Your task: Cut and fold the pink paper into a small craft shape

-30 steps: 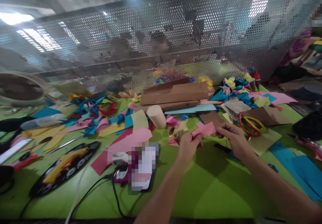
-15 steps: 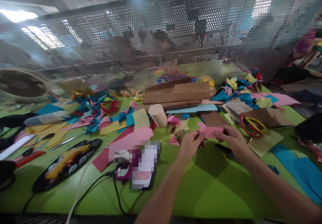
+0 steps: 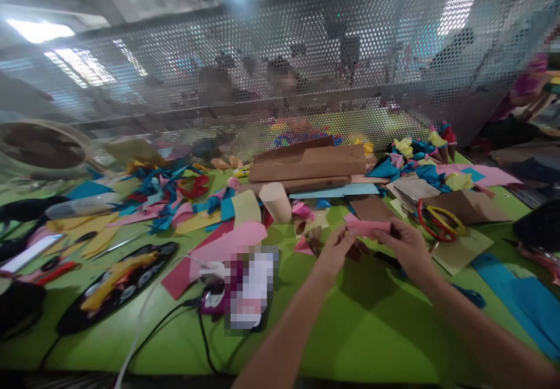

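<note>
Between my two hands, a small strip of pink paper (image 3: 368,228) is stretched out above the green table (image 3: 376,325). My left hand (image 3: 336,248) pinches its left end, fingers closed. The right end is gripped between the thumb and fingers of my right hand (image 3: 403,243). The strip looks folded or curled along its length. Beneath the hands lies a dark, narrow object (image 3: 387,259), partly hidden. Small pink and brown paper scraps (image 3: 304,245) rest just left of my left hand.
Rolls of brown paper (image 3: 306,164) lie at the back before a perforated metal screen (image 3: 245,97). Red and yellow tape rings (image 3: 437,221) sit to the right. A phone (image 3: 254,287), a power strip (image 3: 116,287) and cables occupy the left, with a fan (image 3: 44,147) behind.
The pink paper strip now looks narrower and more curled between my fingers. Both hands stay in nearly the same place.
</note>
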`<state>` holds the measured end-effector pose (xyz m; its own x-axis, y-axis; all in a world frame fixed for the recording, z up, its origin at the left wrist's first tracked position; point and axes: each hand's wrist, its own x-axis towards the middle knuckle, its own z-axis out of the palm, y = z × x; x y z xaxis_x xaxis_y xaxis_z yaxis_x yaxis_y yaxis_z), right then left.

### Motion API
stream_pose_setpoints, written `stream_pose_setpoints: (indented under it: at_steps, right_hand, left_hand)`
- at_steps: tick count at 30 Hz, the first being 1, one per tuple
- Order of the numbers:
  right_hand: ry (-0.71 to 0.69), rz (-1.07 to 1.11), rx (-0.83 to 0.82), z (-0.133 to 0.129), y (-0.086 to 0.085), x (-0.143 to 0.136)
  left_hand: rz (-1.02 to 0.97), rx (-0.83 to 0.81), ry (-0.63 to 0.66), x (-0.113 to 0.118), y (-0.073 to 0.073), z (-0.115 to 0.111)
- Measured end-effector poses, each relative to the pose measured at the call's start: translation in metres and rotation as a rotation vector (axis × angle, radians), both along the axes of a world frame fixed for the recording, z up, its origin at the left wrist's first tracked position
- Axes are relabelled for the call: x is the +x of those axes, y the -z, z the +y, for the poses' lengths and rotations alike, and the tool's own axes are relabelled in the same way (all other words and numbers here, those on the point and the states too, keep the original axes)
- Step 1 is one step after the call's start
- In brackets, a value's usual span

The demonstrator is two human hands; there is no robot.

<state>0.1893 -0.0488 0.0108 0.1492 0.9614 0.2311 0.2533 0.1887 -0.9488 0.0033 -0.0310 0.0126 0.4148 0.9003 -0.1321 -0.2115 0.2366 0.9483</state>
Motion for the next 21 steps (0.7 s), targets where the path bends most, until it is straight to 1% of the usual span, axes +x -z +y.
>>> stream_pose_setpoints:
  at_steps: [2,6,13,17,19,21]
  right_hand:
    - [-0.013,-0.069,0.03,-0.004,-0.001,-0.004]
    - [-0.097,-0.099,0.053,-0.006,-0.005,-0.007]
    - [-0.088,-0.108,0.051,-0.004,-0.008,-0.008]
    - [-0.121,-0.083,0.022,-0.007,-0.01,-0.009]
    - [-0.127,-0.087,0.019,-0.008,-0.011,-0.009]
    - [-0.119,-0.123,0.036,-0.007,-0.01,-0.009]
  left_hand:
    - [-0.064,-0.035,-0.036,0.0,0.001,-0.001]
    - [-0.112,-0.037,-0.096,-0.002,0.0,0.001]
    - [-0.105,-0.021,-0.064,-0.004,-0.007,0.001]
    - [-0.063,-0.03,-0.085,-0.003,-0.005,0.003]
    - [-0.069,-0.061,-0.108,-0.003,-0.004,0.003]
    - [-0.089,-0.079,-0.105,-0.003,-0.003,0.003]
